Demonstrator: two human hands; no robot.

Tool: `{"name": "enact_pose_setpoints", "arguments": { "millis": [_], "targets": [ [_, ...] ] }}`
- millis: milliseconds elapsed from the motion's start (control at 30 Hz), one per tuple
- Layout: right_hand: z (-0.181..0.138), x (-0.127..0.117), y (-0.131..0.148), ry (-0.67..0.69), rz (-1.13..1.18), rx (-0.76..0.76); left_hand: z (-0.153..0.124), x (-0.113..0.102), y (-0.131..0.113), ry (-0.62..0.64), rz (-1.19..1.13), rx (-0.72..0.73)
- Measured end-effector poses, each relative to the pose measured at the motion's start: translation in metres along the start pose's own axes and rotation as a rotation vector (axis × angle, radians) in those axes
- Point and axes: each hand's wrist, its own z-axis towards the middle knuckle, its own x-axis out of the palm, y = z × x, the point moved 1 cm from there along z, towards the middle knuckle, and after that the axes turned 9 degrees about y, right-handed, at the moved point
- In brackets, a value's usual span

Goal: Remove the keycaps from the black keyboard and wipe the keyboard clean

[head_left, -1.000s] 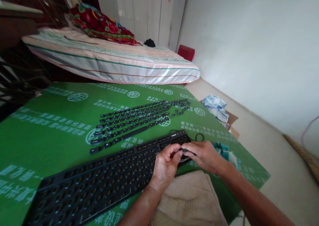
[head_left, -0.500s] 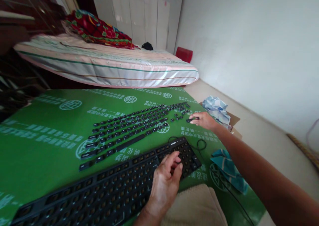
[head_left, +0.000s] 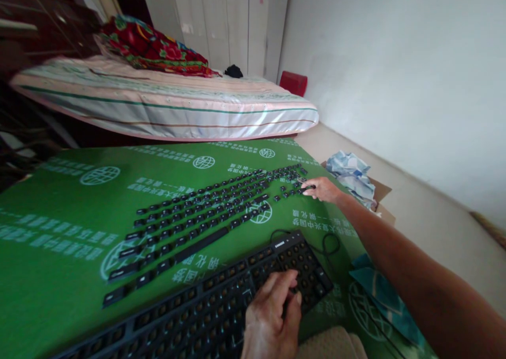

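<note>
My left hand (head_left: pixel 272 311) rests over the right part of a black keyboard (head_left: pixel 197 306). Its fingers are half curled, the thumb stands a little apart from them, and nothing shows between. The keyboard's visible key positions are bare of caps. Farther off, my right hand (head_left: pixel 323 189) pinches a black keycap (head_left: pixel 308 187) just above the green surface, close to a small group of loose keycaps (head_left: pixel 285 192). Long slanting rows of black keycaps (head_left: pixel 190 209) lie beyond the keyboard, with the spacebar cap (head_left: pixel 203 244) in the nearest row.
The green printed tabletop (head_left: pixel 51 206) carries all of this. A cable (head_left: pixel 331 244) loops behind the keyboard, and a teal cloth (head_left: pixel 389 301) lies at the right edge. A beige cloth (head_left: pixel 332 344) is at the front. Beyond stand a bed (head_left: pixel 190 114) and a box with crumpled cloth (head_left: pixel 350 169).
My right hand has lowered toward the loose keycaps, still pinching a keycap. The view has shifted, so the keyboard and my left hand appear lower; the left hand remains over the keyboard.
</note>
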Motion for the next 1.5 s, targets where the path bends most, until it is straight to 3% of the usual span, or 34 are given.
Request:
{"name": "enact_pose_setpoints", "arguments": {
  "millis": [667,933,1100,1333,1433,1500],
  "targets": [
    [0.003,0.002,0.003,-0.005,0.035,0.018,0.0,0.0,0.001,0.007,0.017,0.011],
    [-0.01,-0.003,0.014,-0.131,-0.005,-0.003,0.001,0.0,-0.002,-0.023,-0.013,-0.008],
    [-0.041,-0.016,0.038,-0.246,0.0,-0.003,0.003,0.0,-0.006,-0.066,-0.041,0.005],
    [-0.13,-0.003,0.089,-0.458,-0.032,-0.103,0.005,0.002,-0.005,-0.05,-0.045,0.014],
    [-0.163,0.015,0.103,-0.348,0.109,-0.037,0.006,0.003,-0.003,-0.041,-0.042,0.021],
    [-0.178,0.028,0.107,-0.207,0.244,0.03,0.006,0.004,-0.002,-0.039,-0.041,0.035]
  ]
}}
